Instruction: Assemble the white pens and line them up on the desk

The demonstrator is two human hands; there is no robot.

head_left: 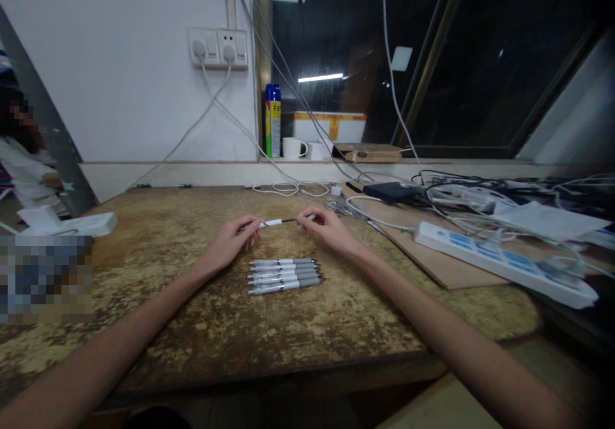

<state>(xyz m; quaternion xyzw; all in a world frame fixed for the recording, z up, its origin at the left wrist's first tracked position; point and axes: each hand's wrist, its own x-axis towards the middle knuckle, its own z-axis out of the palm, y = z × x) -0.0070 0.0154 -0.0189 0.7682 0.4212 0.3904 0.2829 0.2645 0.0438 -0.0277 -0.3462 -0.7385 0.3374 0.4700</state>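
White pen (273,223), bare refill (289,220), beyond other pens (287,275)

Dim cool light, white streak (320,78) glaring in dark window (353,29) — soft blur, stretched edges

A white pen (273,223), apparently open around a dark refill (289,219), is held nearly level beyond parallel grey-and-white pens (288,267).

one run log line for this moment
left hand: white pen barrel | right hand: grey pen grip | dark refill: between hands | pens: side by side on worn table
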